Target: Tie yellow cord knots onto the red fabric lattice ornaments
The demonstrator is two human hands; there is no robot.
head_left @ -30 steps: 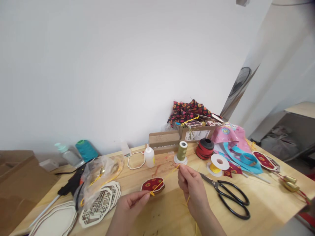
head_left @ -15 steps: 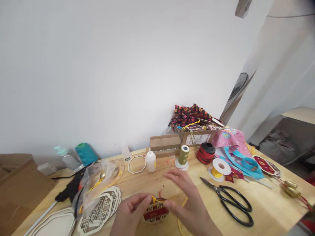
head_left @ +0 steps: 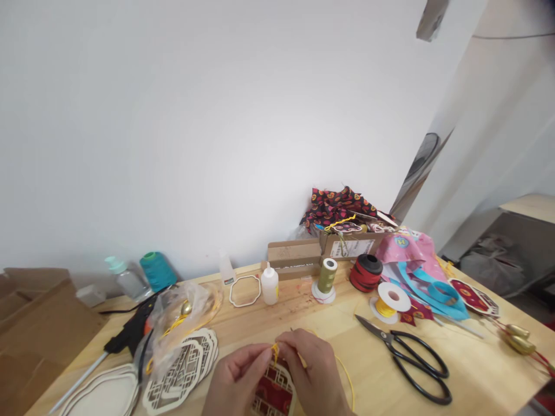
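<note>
Both hands meet at the top of a small lattice-edged ornament [head_left: 273, 394] with a red cloth panel, low in the middle of the view. My left hand [head_left: 238, 378] is closed, thumb and fingertips pinching the yellow cord [head_left: 275, 350] at the ornament's upper edge. From the other side my right hand [head_left: 314, 370] pinches the same cord, its fingers pressed together. The cord's long tail curves out to the right over the table. Fingers cover part of the cord's loop and the ornament's sides.
Black-handled scissors [head_left: 405, 358] lie right of my hands. Behind stand a white squeeze bottle [head_left: 269, 287], a green thread spool [head_left: 327, 275], a red cord spool [head_left: 366, 271] and a yellow cord spool [head_left: 394, 296]. Lattice wooden pieces [head_left: 173, 375] and a black glue gun [head_left: 130, 329] lie left.
My right hand, spread with raised fingers before, has closed in beside my left fingertips and pinches the yellow cord. The ornament has turned, with the cord gathered at its top.
</note>
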